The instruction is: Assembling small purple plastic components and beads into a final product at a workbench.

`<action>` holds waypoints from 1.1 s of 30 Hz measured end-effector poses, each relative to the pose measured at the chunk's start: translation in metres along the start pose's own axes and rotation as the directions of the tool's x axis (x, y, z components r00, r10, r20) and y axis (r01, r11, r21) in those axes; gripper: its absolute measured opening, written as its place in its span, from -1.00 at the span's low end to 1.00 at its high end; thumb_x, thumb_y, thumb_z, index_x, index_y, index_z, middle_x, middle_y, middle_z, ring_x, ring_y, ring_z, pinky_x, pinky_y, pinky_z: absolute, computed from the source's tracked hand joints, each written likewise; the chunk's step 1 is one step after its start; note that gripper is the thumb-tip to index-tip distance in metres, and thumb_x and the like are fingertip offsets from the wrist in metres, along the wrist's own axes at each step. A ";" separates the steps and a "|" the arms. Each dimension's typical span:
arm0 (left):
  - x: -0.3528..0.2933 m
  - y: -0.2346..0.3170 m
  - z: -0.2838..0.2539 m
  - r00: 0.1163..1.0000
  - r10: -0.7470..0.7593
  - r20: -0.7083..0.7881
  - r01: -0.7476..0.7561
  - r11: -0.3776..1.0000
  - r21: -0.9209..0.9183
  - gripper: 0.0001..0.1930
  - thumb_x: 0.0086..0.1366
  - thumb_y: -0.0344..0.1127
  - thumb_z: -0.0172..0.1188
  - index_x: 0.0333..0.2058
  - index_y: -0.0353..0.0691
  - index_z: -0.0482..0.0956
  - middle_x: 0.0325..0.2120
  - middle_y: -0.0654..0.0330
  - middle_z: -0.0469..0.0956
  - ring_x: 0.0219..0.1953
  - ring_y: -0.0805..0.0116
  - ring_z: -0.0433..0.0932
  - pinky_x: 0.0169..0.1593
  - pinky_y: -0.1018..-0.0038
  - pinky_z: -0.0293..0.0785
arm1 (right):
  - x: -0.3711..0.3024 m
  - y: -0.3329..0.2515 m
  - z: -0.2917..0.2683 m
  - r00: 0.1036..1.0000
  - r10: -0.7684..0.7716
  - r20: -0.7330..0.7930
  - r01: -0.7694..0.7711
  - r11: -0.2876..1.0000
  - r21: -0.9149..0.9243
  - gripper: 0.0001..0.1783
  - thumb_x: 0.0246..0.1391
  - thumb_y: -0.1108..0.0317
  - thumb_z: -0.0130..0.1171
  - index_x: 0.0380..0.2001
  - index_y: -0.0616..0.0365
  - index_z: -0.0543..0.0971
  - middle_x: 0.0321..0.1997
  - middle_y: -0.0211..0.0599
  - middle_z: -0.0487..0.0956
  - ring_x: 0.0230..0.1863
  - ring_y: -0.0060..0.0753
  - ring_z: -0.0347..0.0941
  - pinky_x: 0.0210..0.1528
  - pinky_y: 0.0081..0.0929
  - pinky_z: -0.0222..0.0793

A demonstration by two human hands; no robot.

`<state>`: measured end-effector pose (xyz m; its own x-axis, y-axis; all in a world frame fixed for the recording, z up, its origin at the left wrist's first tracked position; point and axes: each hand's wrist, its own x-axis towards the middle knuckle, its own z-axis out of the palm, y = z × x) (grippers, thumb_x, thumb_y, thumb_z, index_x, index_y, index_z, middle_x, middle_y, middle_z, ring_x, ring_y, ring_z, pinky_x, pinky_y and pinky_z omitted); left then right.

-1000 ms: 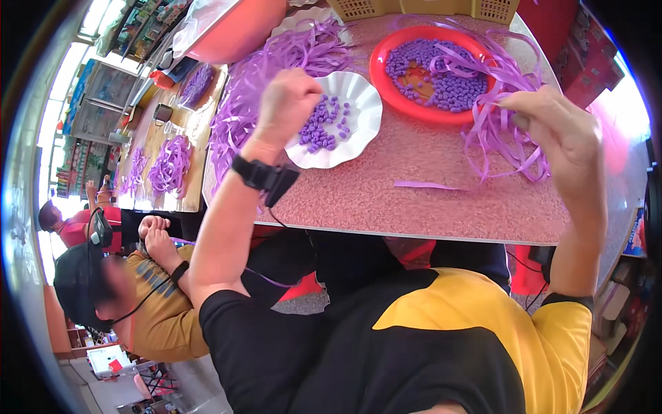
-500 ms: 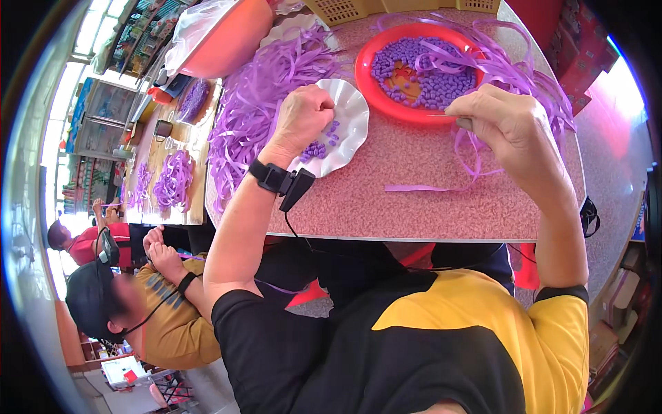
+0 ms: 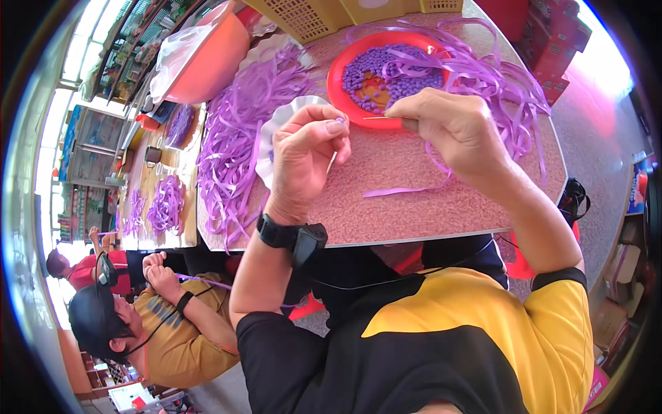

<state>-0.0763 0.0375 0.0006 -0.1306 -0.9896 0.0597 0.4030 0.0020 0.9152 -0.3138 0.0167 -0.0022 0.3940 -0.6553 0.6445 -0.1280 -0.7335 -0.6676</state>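
Note:
My left hand [image 3: 307, 152] is raised over the table with a small purple bead [image 3: 340, 120] pinched between thumb and forefinger. Facing it, my right hand [image 3: 458, 131] grips a thin needle [image 3: 376, 118] whose tip points left toward the bead, a short gap apart. A purple ribbon [image 3: 396, 191] curves below my right hand onto the table; where it joins the needle is hidden. Behind both hands, a red plate [image 3: 336, 86] holds many purple beads [image 3: 417, 84]. Partly covered by my left hand is a white scalloped dish [image 3: 265, 155].
Purple ribbons [image 3: 241, 117] are heaped left of the dish, and more ribbons [image 3: 500, 90] lie right of the plate. A yellow crate [image 3: 300, 21] and a pink basin [image 3: 217, 58] stand at the back. At left, a person in mustard [image 3: 186, 331] sits close to my left arm.
My left hand has lifted out of the white dish and come right, now with a bead between its fingertips. My right hand has shifted left with the needle, so the hands are closer.

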 end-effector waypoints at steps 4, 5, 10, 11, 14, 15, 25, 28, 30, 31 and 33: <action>0.007 -0.022 0.017 0.995 -0.015 0.094 0.037 0.971 -0.234 -0.89 0.23 -0.46 0.14 -0.28 -0.35 0.56 -0.43 0.11 0.55 -0.49 0.38 0.47 -0.45 0.49 0.39 | -0.001 0.001 0.004 0.995 0.066 -0.081 -0.058 0.993 0.099 -0.82 0.15 0.66 0.10 -0.21 0.32 0.62 -0.32 -0.28 0.64 -0.34 -0.57 0.52 -0.22 -0.61 0.47; 0.009 -0.026 0.019 0.993 -0.043 0.108 0.070 0.964 -0.258 -0.89 0.25 -0.44 0.12 -0.28 -0.33 0.56 -0.43 0.11 0.53 -0.45 0.36 0.46 -0.45 0.47 0.35 | 0.000 -0.002 0.002 0.990 0.107 -0.087 -0.100 0.991 0.086 -0.84 0.15 0.65 0.13 -0.21 0.31 0.62 -0.32 -0.26 0.65 -0.31 -0.56 0.55 -0.23 -0.61 0.48; 0.015 -0.038 0.033 0.980 -0.066 0.186 0.140 0.895 -0.424 -0.89 0.28 -0.40 0.11 -0.29 -0.30 0.56 -0.43 0.13 0.52 -0.38 0.35 0.47 -0.43 0.46 0.33 | 0.000 0.000 -0.002 0.990 0.070 -0.119 -0.070 0.998 0.004 -0.85 0.15 0.64 0.13 -0.22 0.31 0.62 -0.33 -0.25 0.65 -0.28 -0.54 0.59 -0.25 -0.56 0.50; 0.017 -0.041 0.033 0.980 -0.050 0.194 0.137 0.876 -0.463 -0.88 0.29 -0.38 0.10 -0.28 -0.30 0.56 -0.42 0.13 0.52 -0.39 0.35 0.47 -0.42 0.46 0.33 | -0.001 0.001 -0.003 0.990 0.045 -0.134 -0.054 0.997 -0.061 -0.86 0.15 0.64 0.13 -0.22 0.32 0.61 -0.33 -0.24 0.65 -0.28 -0.52 0.60 -0.25 -0.53 0.52; 0.021 -0.047 0.029 0.982 -0.033 0.189 0.124 0.860 -0.494 -0.85 0.32 -0.34 0.09 -0.28 -0.29 0.56 -0.41 0.14 0.53 -0.38 0.35 0.47 -0.41 0.45 0.33 | 0.000 0.005 -0.005 0.990 -0.010 -0.140 -0.010 0.990 -0.143 -0.87 0.15 0.63 0.14 -0.23 0.32 0.61 -0.32 -0.18 0.66 -0.28 -0.44 0.63 -0.23 -0.49 0.54; 0.022 -0.048 0.028 0.984 -0.029 0.176 0.113 0.867 -0.486 -0.84 0.32 -0.32 0.09 -0.28 -0.28 0.56 -0.40 0.15 0.53 -0.38 0.35 0.47 -0.41 0.45 0.33 | 0.000 0.006 -0.005 0.990 -0.008 -0.139 -0.012 0.990 -0.143 -0.87 0.15 0.63 0.14 -0.23 0.32 0.61 -0.32 -0.18 0.66 -0.28 -0.44 0.63 -0.23 -0.49 0.54; 0.020 -0.057 0.027 0.994 -0.060 0.094 0.102 0.831 -0.547 -0.82 0.34 -0.28 0.10 -0.25 -0.26 0.56 -0.41 0.19 0.53 -0.39 0.37 0.48 -0.40 0.45 0.34 | 0.000 0.008 -0.001 0.992 0.083 -0.092 -0.104 0.961 -0.257 -0.86 0.12 0.60 0.18 -0.24 0.28 0.63 -0.28 -0.10 0.66 -0.30 -0.26 0.64 -0.25 -0.46 0.52; 0.018 -0.057 0.031 0.997 -0.067 0.035 0.075 0.855 -0.513 -0.82 0.35 -0.28 0.10 -0.22 -0.26 0.56 -0.41 0.20 0.54 -0.40 0.38 0.48 -0.39 0.46 0.36 | -0.001 0.010 0.001 0.991 0.108 -0.075 -0.124 0.958 -0.258 -0.86 0.12 0.61 0.17 -0.24 0.28 0.63 -0.28 -0.10 0.66 -0.30 -0.25 0.64 -0.26 -0.45 0.52; 0.016 -0.058 0.033 0.998 -0.054 0.039 0.066 0.875 -0.480 -0.81 0.36 -0.30 0.09 -0.18 -0.28 0.56 -0.42 0.20 0.54 -0.40 0.39 0.50 -0.36 0.44 0.41 | -0.001 0.009 0.001 0.991 0.119 -0.065 -0.131 0.961 -0.243 -0.85 0.12 0.62 0.16 -0.23 0.28 0.62 -0.28 -0.10 0.66 -0.30 -0.25 0.64 -0.26 -0.44 0.51; 0.015 -0.059 0.034 0.998 -0.052 0.037 0.063 0.874 -0.482 -0.81 0.36 -0.30 0.09 -0.18 -0.28 0.56 -0.42 0.20 0.54 -0.40 0.39 0.50 -0.36 0.44 0.41 | 0.000 0.007 0.002 0.991 0.122 -0.063 -0.134 0.960 -0.246 -0.85 0.12 0.62 0.15 -0.23 0.28 0.62 -0.28 -0.10 0.66 -0.31 -0.25 0.63 -0.26 -0.45 0.51; 0.011 -0.063 0.039 0.999 -0.028 -0.046 0.006 0.905 -0.425 -0.80 0.36 -0.33 0.10 -0.14 -0.32 0.56 -0.44 0.19 0.55 -0.43 0.39 0.51 -0.37 0.44 0.44 | 0.000 0.007 0.003 0.991 0.123 -0.058 -0.134 0.959 -0.249 -0.84 0.13 0.62 0.14 -0.23 0.28 0.62 -0.28 -0.10 0.66 -0.32 -0.25 0.63 -0.26 -0.46 0.51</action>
<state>-0.1385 0.0320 -0.0409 -0.0999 -0.9949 0.0153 0.7491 -0.0650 0.6593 -0.3119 0.0122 -0.0083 0.3215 -0.7501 0.5779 -0.4020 -0.6607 -0.6339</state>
